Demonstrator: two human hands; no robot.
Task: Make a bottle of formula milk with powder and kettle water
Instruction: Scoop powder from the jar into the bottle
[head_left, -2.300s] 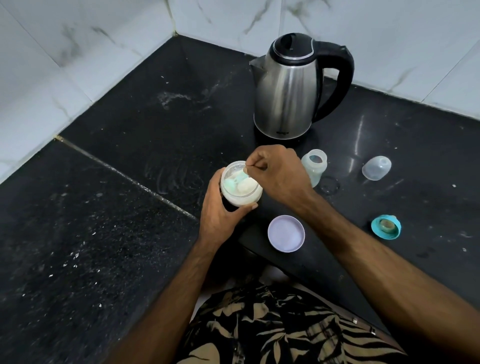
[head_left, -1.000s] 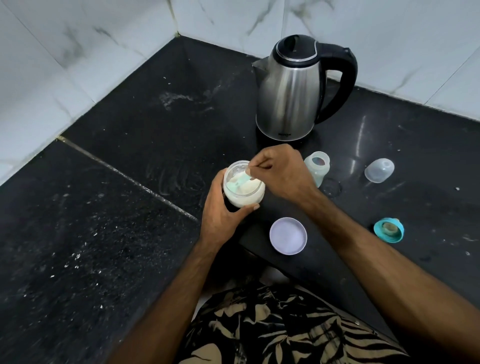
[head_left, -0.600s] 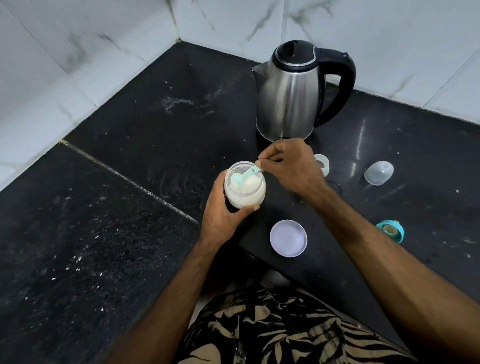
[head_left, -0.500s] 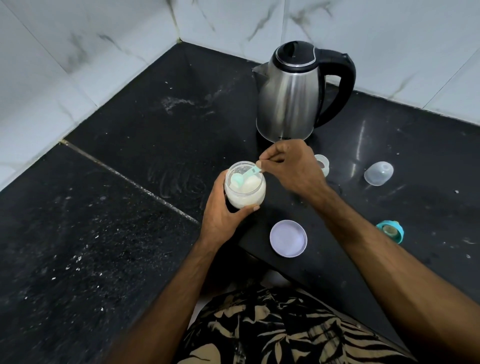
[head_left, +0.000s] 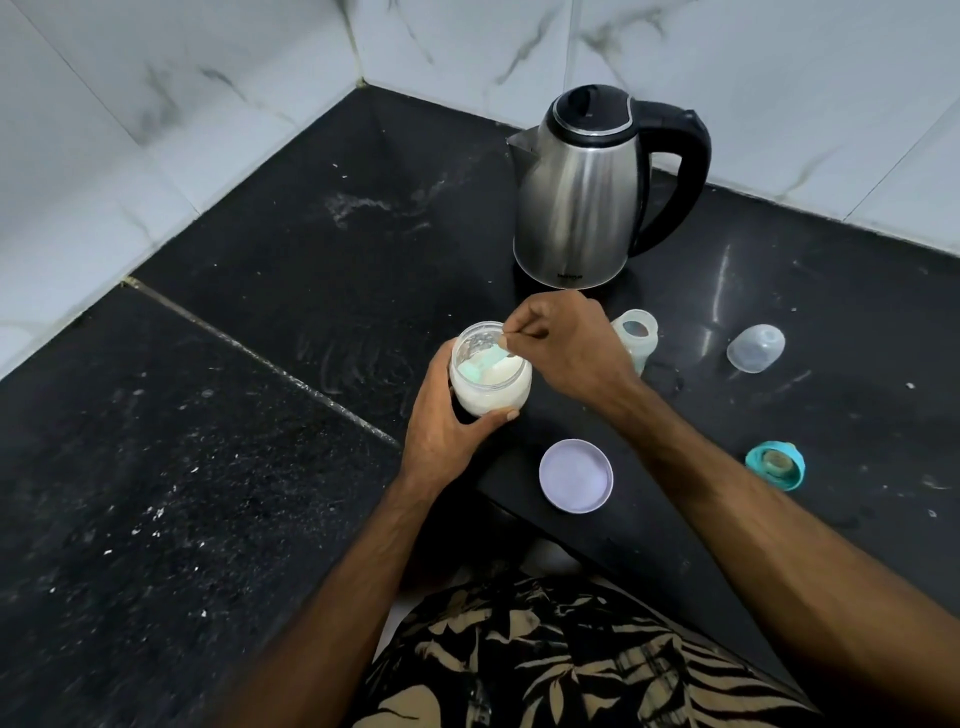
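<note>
On the black stone surface (head_left: 218, 467), your left hand (head_left: 447, 431) gripped the powder jar (head_left: 488, 379) while your right hand (head_left: 566, 348), pinching the scoop (head_left: 485, 361), had dipped back in, so the open bottle (head_left: 636, 343) beside it probably awaited powder.

One head-worn wide-angle view, angled forward and down, close over the black counter (head_left: 218, 467) corner.
</note>
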